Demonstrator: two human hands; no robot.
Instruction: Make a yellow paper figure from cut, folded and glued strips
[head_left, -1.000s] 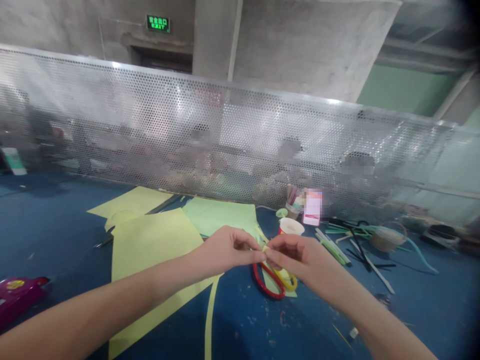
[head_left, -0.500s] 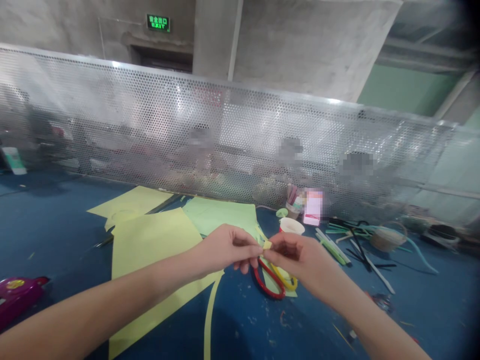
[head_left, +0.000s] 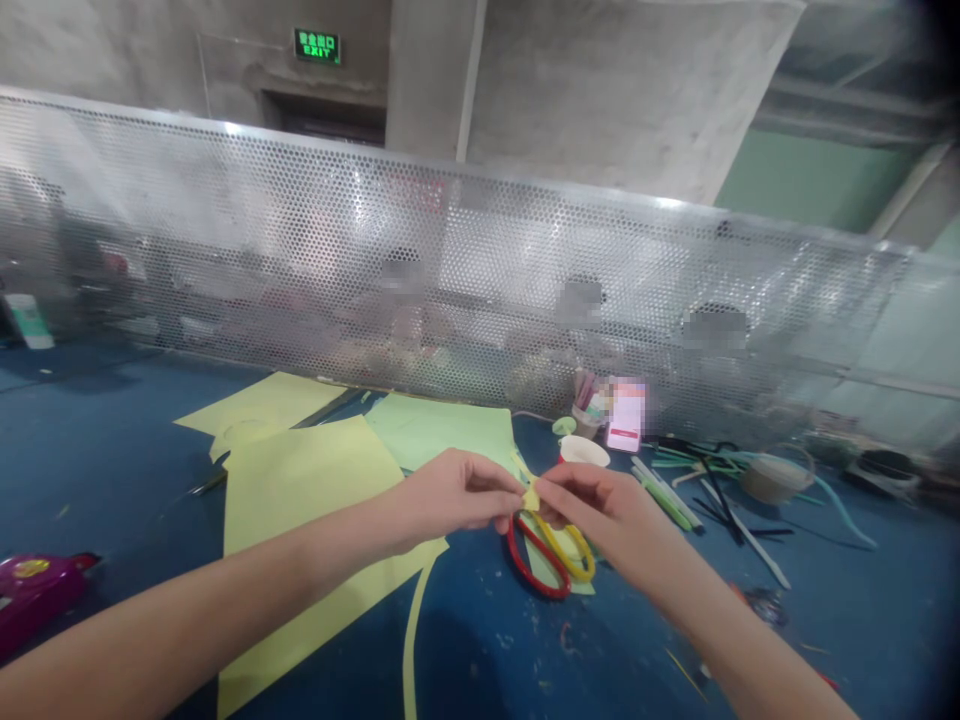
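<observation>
Between my two hands is a small yellow paper piece (head_left: pixel 531 495), pinched from both sides. My left hand (head_left: pixel 465 495) has thumb and fingers closed on its left edge, and my right hand (head_left: pixel 589 500) grips its right side. Just below my fingertips lie scissors with one red handle (head_left: pixel 537 572) and one yellow handle (head_left: pixel 576 555); their blades are hidden. A large yellow-green sheet (head_left: pixel 315 500) lies under my left forearm, and a narrow paper strip (head_left: pixel 410 640) curves down from near its right corner. Behind my hands is a light green sheet (head_left: pixel 442 428).
At the left edge sits a purple tool (head_left: pixel 45 590). A white cup (head_left: pixel 583 452) and a phone (head_left: pixel 625 415) stand beyond my right hand. Markers (head_left: pixel 666 498), pipe cleaners (head_left: pixel 724 510) and a small basket (head_left: pixel 776 478) lie farther right. A perforated metal screen (head_left: pixel 300 260) crosses behind.
The small yellow piece has turned slightly between my fingertips. My right hand's fingers have shifted a little, and my left fingers have curled in. The strip's lower end has moved slightly left.
</observation>
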